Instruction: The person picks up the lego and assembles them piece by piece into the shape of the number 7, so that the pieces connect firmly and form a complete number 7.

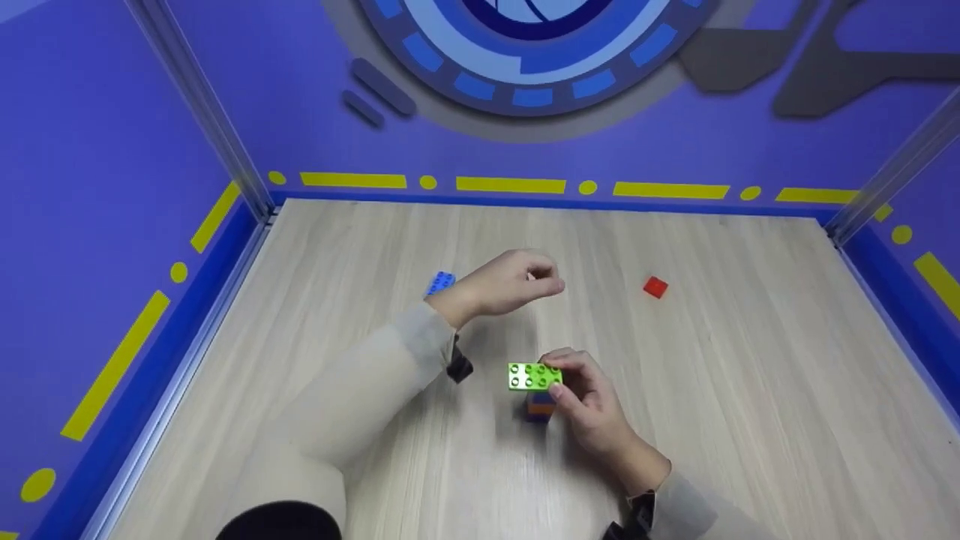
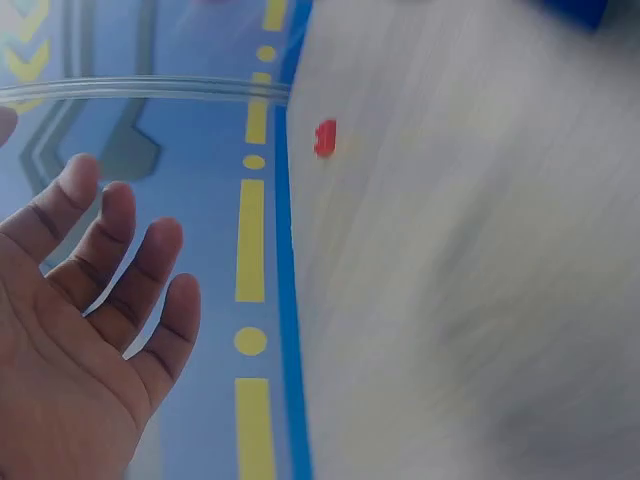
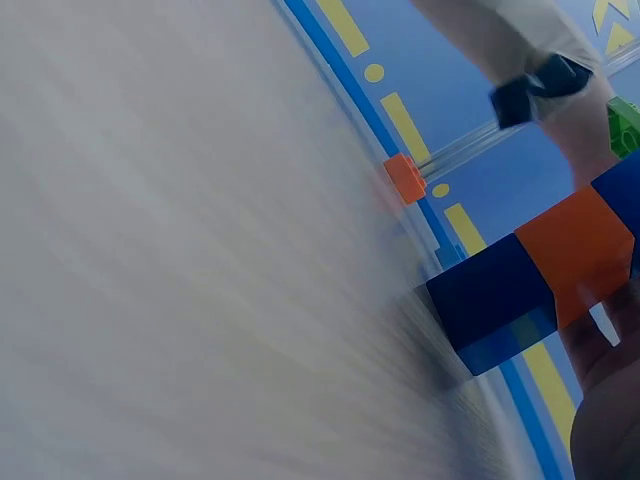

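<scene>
One green two-by-four brick (image 1: 531, 376) is at the top of a stack, jutting out leftward over the bench (image 1: 720, 390); whether it is pressed home I cannot tell. Its eight studs show in two rows of four. Under it I count three bricks: two blue bricks (image 3: 490, 300) with one orange brick (image 1: 541, 409) sandwiched between. I have the right grip (image 1: 592, 401) closed to the green brick's width, thumb and fingers pinching its right end. Farther out, the left grip (image 1: 510, 281) hangs above the bench holding nothing, four fingers loosely bent and spread in my left wrist view. Two more bricks lie loose: one lighter blue brick (image 1: 441, 283) partly hidden behind the left wrist, and one small red brick (image 1: 655, 287) off to the right, well apart. I see two pale sleeves (image 1: 360, 405) and two black wrist devices (image 1: 460, 364). Along the back wall (image 1: 315, 135) run four yellow bars and four yellow dots.
</scene>
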`<state>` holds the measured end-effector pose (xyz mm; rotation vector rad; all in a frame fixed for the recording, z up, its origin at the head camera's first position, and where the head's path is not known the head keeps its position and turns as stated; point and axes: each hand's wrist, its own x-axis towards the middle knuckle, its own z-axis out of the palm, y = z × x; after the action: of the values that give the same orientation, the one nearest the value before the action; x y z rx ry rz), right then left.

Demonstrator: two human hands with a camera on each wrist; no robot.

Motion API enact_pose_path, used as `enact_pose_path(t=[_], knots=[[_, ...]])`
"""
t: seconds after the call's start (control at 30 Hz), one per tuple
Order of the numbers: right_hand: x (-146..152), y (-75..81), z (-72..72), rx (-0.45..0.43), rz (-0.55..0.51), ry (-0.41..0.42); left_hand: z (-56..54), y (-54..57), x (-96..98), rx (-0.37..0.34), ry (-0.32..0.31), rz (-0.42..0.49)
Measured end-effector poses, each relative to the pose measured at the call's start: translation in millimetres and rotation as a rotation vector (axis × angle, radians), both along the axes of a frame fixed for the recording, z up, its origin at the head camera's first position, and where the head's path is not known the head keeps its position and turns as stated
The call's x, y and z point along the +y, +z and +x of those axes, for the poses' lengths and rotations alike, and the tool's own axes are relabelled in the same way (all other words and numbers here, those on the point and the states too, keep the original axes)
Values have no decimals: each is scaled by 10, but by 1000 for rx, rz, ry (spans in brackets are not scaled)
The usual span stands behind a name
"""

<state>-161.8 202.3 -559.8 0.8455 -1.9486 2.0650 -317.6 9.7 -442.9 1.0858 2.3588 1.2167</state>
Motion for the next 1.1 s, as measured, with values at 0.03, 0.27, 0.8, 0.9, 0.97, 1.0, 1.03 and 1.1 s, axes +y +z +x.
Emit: enact_pose_path(t=[0.03, 0.27, 0.8, 0.9, 0.97, 1.0, 1.03, 1.1], knots=[[-5, -15, 8, -2, -8, 0, -55, 51, 50, -4, -2, -30], [6, -60, 5, 46, -32, 11, -491, 356, 464, 41, -31, -156], [35, -43, 61, 80, -21, 36, -726, -574, 1326, 5, -43, -254], [13, -43, 38, 114, -38, 46, -717, -644, 1395, 58, -64, -299], [5, -45, 17, 128, -48, 50, -716, -672, 1434, 81, -67, -335], [1, -47, 11, 127, -52, 51, -714, -687, 1453, 94, -68, -354], [-2, -48, 6, 126, -58, 52, -713, -703, 1473, 100, -65, -367], [-10, -53, 5, 117, -68, 51, -705, -742, 1514, 109, -63, -386]])
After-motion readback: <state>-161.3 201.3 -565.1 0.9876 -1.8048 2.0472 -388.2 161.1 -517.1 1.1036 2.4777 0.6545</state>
